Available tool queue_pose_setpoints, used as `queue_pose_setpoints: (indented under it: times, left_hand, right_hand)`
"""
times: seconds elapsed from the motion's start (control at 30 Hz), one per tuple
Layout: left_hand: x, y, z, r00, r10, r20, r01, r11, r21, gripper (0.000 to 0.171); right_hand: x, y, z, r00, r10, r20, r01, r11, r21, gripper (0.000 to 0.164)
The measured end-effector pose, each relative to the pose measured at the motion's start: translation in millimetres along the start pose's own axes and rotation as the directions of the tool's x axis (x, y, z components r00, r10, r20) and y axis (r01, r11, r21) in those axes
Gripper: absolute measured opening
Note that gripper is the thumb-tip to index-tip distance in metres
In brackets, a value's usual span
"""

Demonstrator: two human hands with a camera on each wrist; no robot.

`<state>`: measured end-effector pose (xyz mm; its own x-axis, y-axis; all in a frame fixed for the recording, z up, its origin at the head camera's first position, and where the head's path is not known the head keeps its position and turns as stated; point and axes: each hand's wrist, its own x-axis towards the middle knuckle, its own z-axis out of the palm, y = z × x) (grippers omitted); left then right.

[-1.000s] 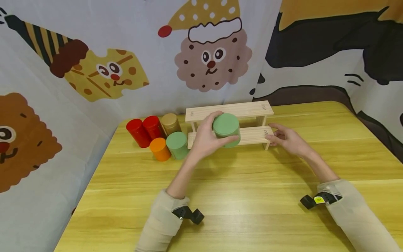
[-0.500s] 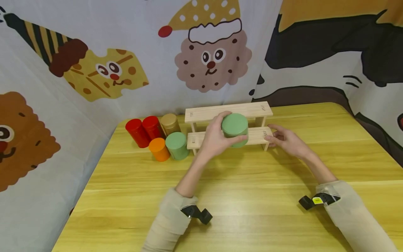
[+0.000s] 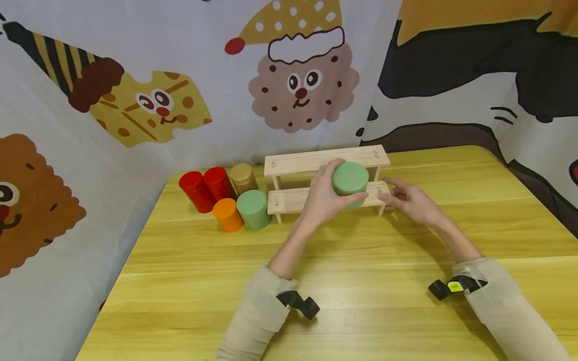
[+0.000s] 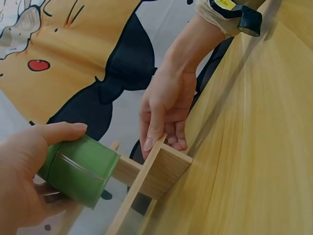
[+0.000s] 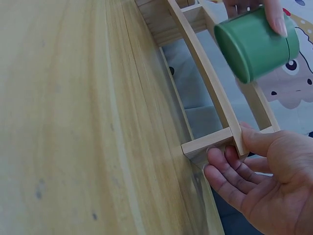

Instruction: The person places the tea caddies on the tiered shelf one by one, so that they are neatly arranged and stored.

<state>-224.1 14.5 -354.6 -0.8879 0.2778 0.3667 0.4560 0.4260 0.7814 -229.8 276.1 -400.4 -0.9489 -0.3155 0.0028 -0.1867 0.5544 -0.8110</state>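
My left hand grips a green lidded canister around its side, thumb in front. The canister is held over the right part of the lower tier of a two-step wooden shelf. In the right wrist view the canister hangs above the board, its base apart from it. At the shelf's right end, my right hand pinches the lower board. Seen from the right wrist, the thumb lies on top of the board and the fingers curl beneath, by the side leg.
Left of the shelf stand two red canisters, a gold canister, an orange canister and another green canister. A printed cloth hangs behind the wooden table, close to the shelf's back.
My left hand has moved to the right along the lower tier, carrying the green canister from its middle toward its right end. The right hand keeps its place on the shelf.
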Motion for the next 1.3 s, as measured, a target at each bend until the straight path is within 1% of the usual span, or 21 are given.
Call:
queue_pose_setpoints:
  times: [0.27,0.53,1.03,1.13,1.3]
  left_hand:
    - [6.7,2.3,12.9,1.000,-0.020,-0.002,0.020,0.999,0.043,0.082]
    - [11.2,1.1,22.7,0.999,-0.045,-0.022,0.046,0.998,0.041,0.082]
    - [15.8,-5.3,38.1,0.997,-0.046,-0.055,0.049,0.997,0.062,0.083]
    - [16.2,-5.1,40.2,0.997,-0.043,-0.062,0.048,0.996,0.073,0.083]
    - [17.3,-4.1,44.3,0.994,-0.051,-0.092,0.061,0.993,0.104,0.083]
  right_hand:
    - [-0.4,-1.1,-0.8,1.000,0.004,0.004,-0.004,1.000,0.006,0.069]
    - [0.1,-1.4,-0.5,1.000,0.007,0.007,-0.007,1.000,0.007,0.070]
    - [-0.4,-1.0,-0.6,1.000,0.002,0.003,-0.002,1.000,0.014,0.069]
    - [-0.3,-0.8,-0.7,1.000,0.000,0.002,0.000,1.000,0.014,0.068]
    - [-0.2,-1.2,-0.7,1.000,-0.002,0.003,0.002,1.000,0.017,0.068]
